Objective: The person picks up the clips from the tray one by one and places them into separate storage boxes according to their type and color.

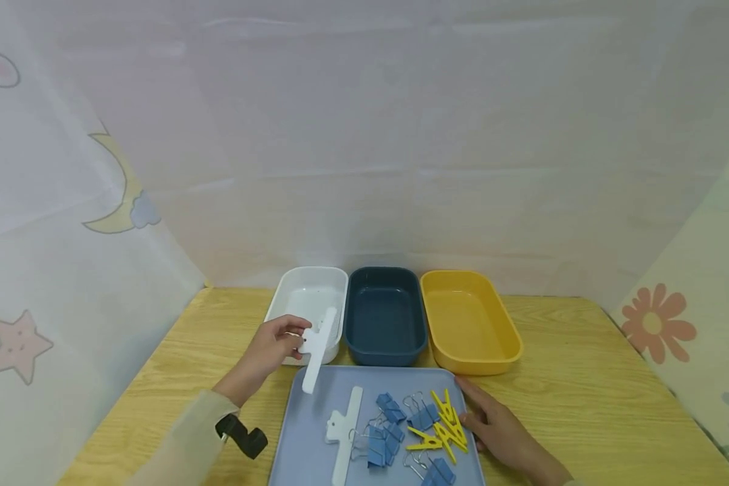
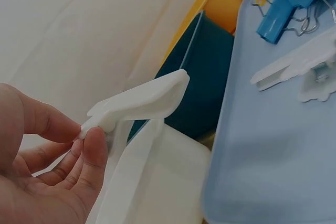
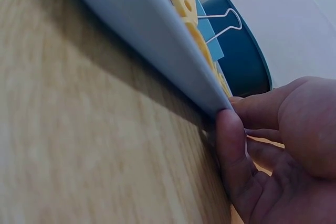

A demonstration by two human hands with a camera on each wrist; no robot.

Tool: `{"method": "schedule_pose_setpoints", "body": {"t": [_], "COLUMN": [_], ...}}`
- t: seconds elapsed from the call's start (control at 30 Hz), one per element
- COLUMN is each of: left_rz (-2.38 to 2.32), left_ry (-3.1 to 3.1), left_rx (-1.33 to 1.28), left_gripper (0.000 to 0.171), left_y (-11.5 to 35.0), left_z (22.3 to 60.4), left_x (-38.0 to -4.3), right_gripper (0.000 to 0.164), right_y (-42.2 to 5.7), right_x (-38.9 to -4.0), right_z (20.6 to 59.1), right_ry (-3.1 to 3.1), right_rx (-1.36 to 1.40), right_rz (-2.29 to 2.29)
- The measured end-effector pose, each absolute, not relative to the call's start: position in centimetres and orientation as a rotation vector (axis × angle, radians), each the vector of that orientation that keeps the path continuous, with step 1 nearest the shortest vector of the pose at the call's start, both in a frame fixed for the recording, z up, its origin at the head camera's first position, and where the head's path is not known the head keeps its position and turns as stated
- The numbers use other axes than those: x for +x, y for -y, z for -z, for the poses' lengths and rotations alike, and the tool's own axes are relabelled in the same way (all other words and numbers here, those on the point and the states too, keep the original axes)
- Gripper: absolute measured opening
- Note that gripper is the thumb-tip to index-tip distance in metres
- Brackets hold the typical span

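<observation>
My left hand [image 1: 270,347] pinches a wide white plastic clip [image 1: 318,351] by its handle between thumb and fingers. In the head view this clip overlaps the front of the white bin [image 1: 310,283] and the tray's far edge; the left wrist view shows the clip [image 2: 142,100] raised beside the bin's rim. At the right edge of the light blue tray [image 1: 304,452], my right hand [image 1: 501,428] grips the rim, thumb and fingers on either side in the right wrist view. On the tray lie another white clip [image 1: 346,432], several blue binder clips [image 1: 376,445] and several yellow clothespins [image 1: 446,432].
Beside the white bin, a dark blue bin [image 1: 385,314] and a yellow bin [image 1: 468,317] stand in a row behind the tray. All rest on a wooden table [image 1: 583,385]. Printed cloth [image 1: 364,135] hangs behind and at both sides.
</observation>
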State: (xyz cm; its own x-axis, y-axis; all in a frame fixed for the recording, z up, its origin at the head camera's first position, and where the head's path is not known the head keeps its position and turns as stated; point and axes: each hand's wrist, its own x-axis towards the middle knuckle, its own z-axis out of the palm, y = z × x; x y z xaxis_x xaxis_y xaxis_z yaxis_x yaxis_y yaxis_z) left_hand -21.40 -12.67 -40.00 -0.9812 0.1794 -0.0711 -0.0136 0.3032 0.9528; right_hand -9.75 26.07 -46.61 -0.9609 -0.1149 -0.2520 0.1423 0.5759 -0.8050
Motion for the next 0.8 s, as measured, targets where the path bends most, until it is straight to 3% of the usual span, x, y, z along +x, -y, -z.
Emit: {"method": "schedule_pose_setpoints", "body": {"t": [0.8], "left_rz": [-1.698], "left_ry": [-2.427], "left_rx": [0.097], "left_gripper": [0.032], "left_y": [12.9], "left_z": [39.6], "left_x": [-26.3], "right_gripper": [0.064], "right_y": [-26.1], "right_x": [-9.6], "right_z": [46.6], "right_ry": [-2.462], "right_rx": [0.039], "right_rz": [1.409]}}
